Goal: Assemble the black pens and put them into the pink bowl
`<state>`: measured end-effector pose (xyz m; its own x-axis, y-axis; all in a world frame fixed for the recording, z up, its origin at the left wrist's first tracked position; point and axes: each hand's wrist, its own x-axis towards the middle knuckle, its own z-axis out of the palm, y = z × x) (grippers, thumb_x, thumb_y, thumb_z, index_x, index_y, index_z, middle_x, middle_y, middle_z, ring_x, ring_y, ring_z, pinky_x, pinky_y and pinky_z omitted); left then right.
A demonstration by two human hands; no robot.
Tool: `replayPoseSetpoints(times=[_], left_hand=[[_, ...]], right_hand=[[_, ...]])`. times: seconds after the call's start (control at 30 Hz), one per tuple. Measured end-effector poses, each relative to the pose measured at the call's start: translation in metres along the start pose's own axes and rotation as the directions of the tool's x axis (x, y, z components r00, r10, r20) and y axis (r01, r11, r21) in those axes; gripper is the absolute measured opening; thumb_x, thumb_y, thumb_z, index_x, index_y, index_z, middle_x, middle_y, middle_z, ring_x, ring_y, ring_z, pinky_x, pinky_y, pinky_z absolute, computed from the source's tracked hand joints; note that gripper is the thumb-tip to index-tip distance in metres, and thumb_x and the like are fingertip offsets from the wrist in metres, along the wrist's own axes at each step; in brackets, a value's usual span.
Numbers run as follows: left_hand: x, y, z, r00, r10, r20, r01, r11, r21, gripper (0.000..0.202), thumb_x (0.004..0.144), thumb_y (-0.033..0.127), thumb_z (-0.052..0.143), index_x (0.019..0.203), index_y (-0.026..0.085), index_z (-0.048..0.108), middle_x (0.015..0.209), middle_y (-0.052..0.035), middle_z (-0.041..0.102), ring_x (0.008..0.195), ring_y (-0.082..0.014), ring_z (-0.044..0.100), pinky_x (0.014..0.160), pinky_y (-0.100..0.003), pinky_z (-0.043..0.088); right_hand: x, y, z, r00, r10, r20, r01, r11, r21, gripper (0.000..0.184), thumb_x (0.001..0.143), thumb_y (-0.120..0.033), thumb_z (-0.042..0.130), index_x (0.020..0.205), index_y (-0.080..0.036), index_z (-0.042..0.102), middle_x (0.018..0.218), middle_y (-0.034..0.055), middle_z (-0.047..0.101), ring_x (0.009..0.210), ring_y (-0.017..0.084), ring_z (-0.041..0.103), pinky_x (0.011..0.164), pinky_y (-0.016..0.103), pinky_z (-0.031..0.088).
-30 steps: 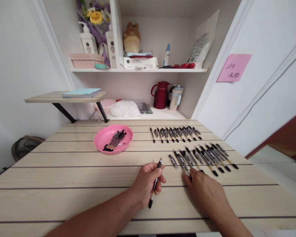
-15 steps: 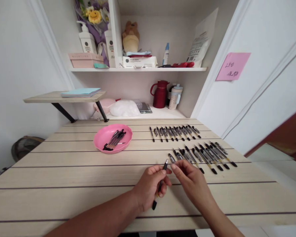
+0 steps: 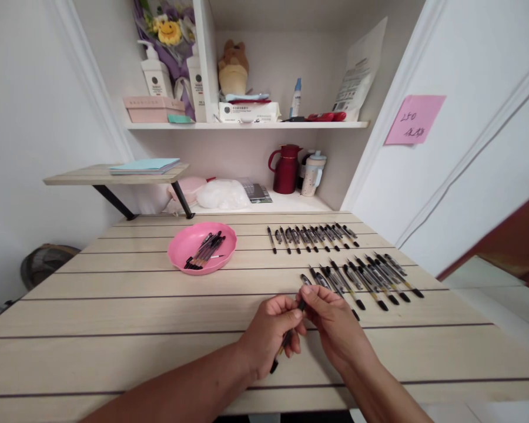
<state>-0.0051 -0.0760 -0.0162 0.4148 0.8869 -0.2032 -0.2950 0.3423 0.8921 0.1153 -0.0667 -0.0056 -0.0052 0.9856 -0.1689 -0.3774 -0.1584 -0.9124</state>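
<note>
My left hand [image 3: 268, 332] is closed around a black pen [image 3: 284, 346] whose lower end sticks out below my fingers. My right hand [image 3: 335, 326] meets it from the right, its fingertips pinching the pen's upper tip. Both hands hover over the wooden table [image 3: 114, 317] near its front edge. Just beyond them lies a near row of black pens and caps [image 3: 361, 279], and behind it a far row of pens [image 3: 312, 237]. A pink bowl [image 3: 183, 258] to the left holds several more pens [image 3: 205, 249].
A low wooden riser [image 3: 79, 174] with a teal book stands at the back left. Behind the table are a red jug [image 3: 286, 169], a cup [image 3: 314, 173] and a plastic bag. A shelf above carries bottles and boxes. A pink note [image 3: 414, 119] is stuck on the right wall.
My right hand left the near row of pens, came left and closed on the tip of the pen in my left hand. My left hand tilted the pen slightly rightward.
</note>
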Motion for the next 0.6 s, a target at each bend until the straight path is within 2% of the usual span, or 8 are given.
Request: replayPoseSetpoints(times=[0.1, 0.2, 0.27, 0.37, 0.43, 0.53, 0.6], left_hand=[[-0.0004, 0.0001, -0.0005, 0.999, 0.005, 0.033, -0.005, 1.0, -0.006, 0.021, 0.073, 0.035, 0.053, 0.075, 0.015, 0.047, 0.059, 0.0021, 0.054, 0.035, -0.0046, 0.044, 0.034, -0.017, 0.024], [-0.001, 0.0008, -0.0001, 0.999, 0.02, 0.046, -0.02, 1.0, -0.012, 0.023, 0.076, 0.037, 0.049, 0.079, 0.014, 0.049, 0.059, 0.0016, 0.053, 0.035, -0.0041, 0.043, 0.034, -0.017, 0.025], [-0.0011, 0.0012, 0.0002, 0.998, 0.038, 0.051, -0.037, 0.999, -0.02, 0.024, 0.077, 0.038, 0.049, 0.081, 0.014, 0.049, 0.06, 0.0018, 0.053, 0.036, -0.0036, 0.043, 0.035, -0.017, 0.026], [-0.0009, 0.001, 0.0007, 0.998, 0.037, 0.056, -0.035, 0.999, -0.031, 0.022, 0.077, 0.037, 0.048, 0.08, 0.015, 0.049, 0.06, 0.0023, 0.052, 0.035, -0.0034, 0.042, 0.034, -0.017, 0.025], [-0.0006, 0.0002, 0.0008, 0.999, 0.022, 0.046, -0.02, 0.999, -0.035, 0.022, 0.077, 0.037, 0.049, 0.081, 0.015, 0.048, 0.059, 0.0028, 0.052, 0.035, -0.0034, 0.042, 0.033, -0.016, 0.024], [-0.0001, -0.0012, 0.0003, 0.999, 0.021, 0.024, -0.02, 0.999, -0.029, 0.023, 0.076, 0.038, 0.05, 0.08, 0.016, 0.046, 0.059, 0.0034, 0.052, 0.034, -0.0028, 0.04, 0.032, -0.016, 0.021], [0.0002, -0.0017, -0.0001, 0.999, 0.029, 0.014, -0.029, 0.999, -0.02, 0.023, 0.075, 0.038, 0.052, 0.078, 0.016, 0.045, 0.06, 0.0035, 0.053, 0.034, -0.0023, 0.04, 0.032, -0.016, 0.021]], right_hand=[[-0.0018, -0.0042, 0.0006, 0.998, 0.008, 0.055, -0.01, 0.999, 0.043, 0.027, 0.062, -0.04, 0.069, 0.062, -0.015, 0.058, 0.06, -0.0002, 0.059, 0.04, 0.007, 0.043, 0.045, 0.023, 0.036], [-0.0043, -0.0063, 0.0021, 0.997, 0.038, 0.061, -0.044, 0.994, 0.096, 0.026, 0.064, -0.039, 0.067, 0.073, -0.016, 0.06, 0.068, 0.0009, 0.063, 0.045, 0.009, 0.049, 0.046, 0.023, 0.038], [-0.0056, -0.0049, 0.0025, 0.994, 0.053, 0.095, -0.062, 0.993, 0.101, 0.027, 0.069, -0.043, 0.062, 0.075, -0.017, 0.058, 0.06, -0.0003, 0.061, 0.043, 0.01, 0.05, 0.045, 0.024, 0.039], [-0.0053, -0.0007, 0.001, 0.982, 0.045, 0.182, -0.056, 0.997, 0.056, 0.031, 0.072, -0.047, 0.056, 0.067, -0.017, 0.052, 0.042, -0.0039, 0.05, 0.033, 0.011, 0.044, 0.039, 0.024, 0.036], [-0.0039, 0.0009, -0.0004, 0.99, 0.014, 0.139, -0.017, 1.0, 0.024, 0.03, 0.069, -0.044, 0.061, 0.063, -0.016, 0.051, 0.044, -0.0041, 0.05, 0.035, 0.01, 0.045, 0.041, 0.025, 0.037], [-0.0024, 0.0005, -0.0011, 0.999, -0.011, 0.043, 0.01, 1.0, 0.008, 0.028, 0.063, -0.042, 0.067, 0.068, -0.016, 0.056, 0.057, -0.0023, 0.057, 0.043, 0.009, 0.048, 0.051, 0.025, 0.042], [-0.0023, -0.0003, -0.0004, 0.999, 0.0, 0.033, -0.001, 1.0, 0.025, 0.03, 0.064, -0.043, 0.066, 0.072, -0.016, 0.057, 0.059, -0.0017, 0.058, 0.044, 0.009, 0.048, 0.052, 0.025, 0.042]])
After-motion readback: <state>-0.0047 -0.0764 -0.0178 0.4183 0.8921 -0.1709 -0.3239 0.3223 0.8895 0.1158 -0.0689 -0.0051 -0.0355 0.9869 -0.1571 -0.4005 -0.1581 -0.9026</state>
